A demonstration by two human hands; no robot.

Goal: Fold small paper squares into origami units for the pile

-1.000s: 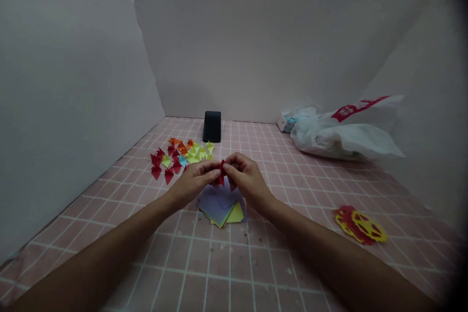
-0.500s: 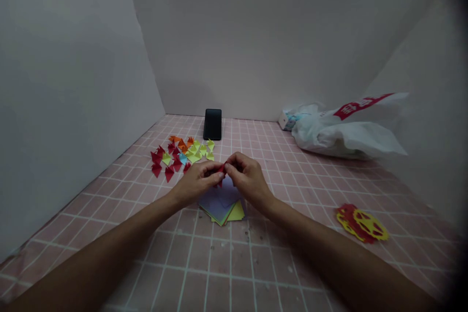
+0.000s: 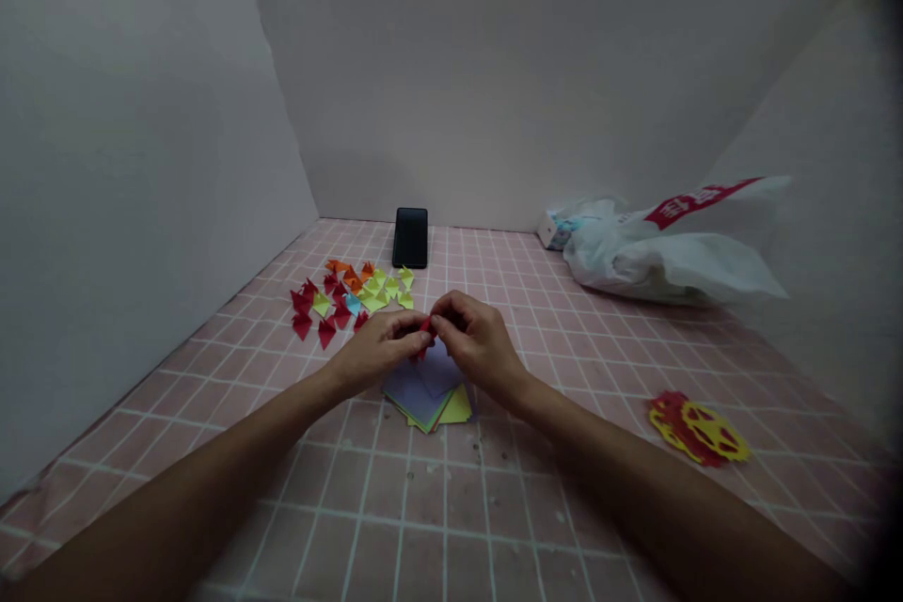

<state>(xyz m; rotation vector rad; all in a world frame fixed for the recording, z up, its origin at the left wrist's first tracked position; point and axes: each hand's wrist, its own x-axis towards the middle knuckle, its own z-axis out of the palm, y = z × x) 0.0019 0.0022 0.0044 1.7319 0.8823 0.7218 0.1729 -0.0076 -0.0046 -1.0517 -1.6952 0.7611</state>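
My left hand and my right hand meet at the middle of the pink tiled table, fingertips pinched together on a small red folded paper piece. Only a sliver of the red paper shows between the fingers. Directly under the hands lies a stack of coloured paper squares, lilac on top with yellow and green edges showing. Beyond my left hand a scatter of small folded paper triangles in red, orange, yellow-green and blue lies on the table.
A black phone leans against the back wall. A white plastic bag with a red stripe lies at the back right. Red and yellow paper cutouts sit at the right. White walls close in on the left, back and right.
The hands stay together on the red paper; the fingers have closed more over it, so less of it shows. The view has shifted slightly.
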